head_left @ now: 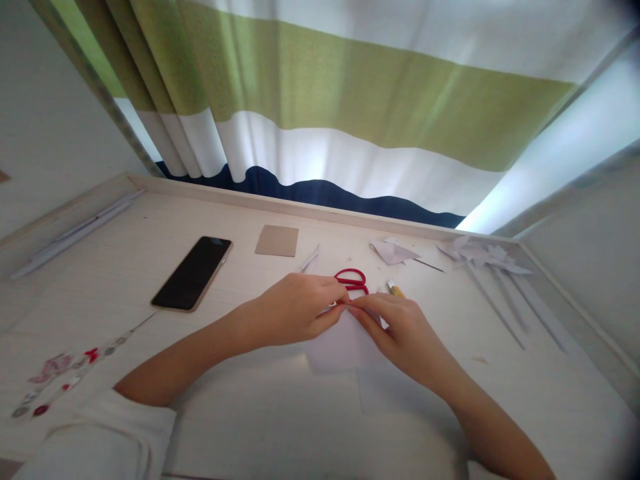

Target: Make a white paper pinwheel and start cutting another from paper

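Note:
A sheet of white paper [336,347] lies on the pale table [240,413] in front of me. My left hand [295,308] and my right hand [400,327] meet at its far edge, fingers pinched together on the paper's top edge. Just behind my fingertips lie red-handled scissors [351,279], partly hidden by the hands. A small yellow-tipped object [397,290] sits right of the scissors.
A black phone [193,273] lies face up at left, a brown card square [277,241] behind it. Folded white paper pinwheels on sticks [487,261] lie at right, a folded paper piece [393,251] nearby. Patterned strips [60,373] at near left. A striped curtain [320,120] hangs behind.

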The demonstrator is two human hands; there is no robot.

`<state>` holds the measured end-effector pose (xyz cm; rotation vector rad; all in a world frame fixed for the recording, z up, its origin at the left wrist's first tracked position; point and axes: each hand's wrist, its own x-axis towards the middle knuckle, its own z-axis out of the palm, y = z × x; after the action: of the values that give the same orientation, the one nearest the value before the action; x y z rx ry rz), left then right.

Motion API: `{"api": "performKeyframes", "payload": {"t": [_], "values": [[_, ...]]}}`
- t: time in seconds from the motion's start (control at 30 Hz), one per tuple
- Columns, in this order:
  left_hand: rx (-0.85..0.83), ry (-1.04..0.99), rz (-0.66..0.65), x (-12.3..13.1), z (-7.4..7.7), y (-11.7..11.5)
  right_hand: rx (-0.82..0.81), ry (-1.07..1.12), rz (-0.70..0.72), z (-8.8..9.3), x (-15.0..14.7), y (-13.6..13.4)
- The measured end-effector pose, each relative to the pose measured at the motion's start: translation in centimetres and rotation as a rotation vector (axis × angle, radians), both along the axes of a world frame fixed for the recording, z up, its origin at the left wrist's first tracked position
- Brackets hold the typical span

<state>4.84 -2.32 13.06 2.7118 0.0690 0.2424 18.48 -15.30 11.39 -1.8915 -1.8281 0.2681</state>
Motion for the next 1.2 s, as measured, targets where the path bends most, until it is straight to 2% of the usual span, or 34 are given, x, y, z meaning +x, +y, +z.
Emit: {"api": "performKeyframes", "payload": {"t": [0.3,0.47,0.77,1.2], "values": [[0.056,0.001,-0.043,0.2,-0.2,-0.1,0.038,0.019,0.033,-0.4,0.4,-0.3],[0.067,-0.007,-0.049,0.1,0.0,0.0,0.047,0.112,0.037,0.2,0.7,-0.4],[0.099,0.002,-0.056,-0.2,0.6,0.2,0.061,0.141,-0.007,1.5,1.4,-1.2],[0.153,0.016,-0.028,-0.6,1.0,0.9,0.069,0.166,-0.097,2.5,2.4,-2.0]]}}
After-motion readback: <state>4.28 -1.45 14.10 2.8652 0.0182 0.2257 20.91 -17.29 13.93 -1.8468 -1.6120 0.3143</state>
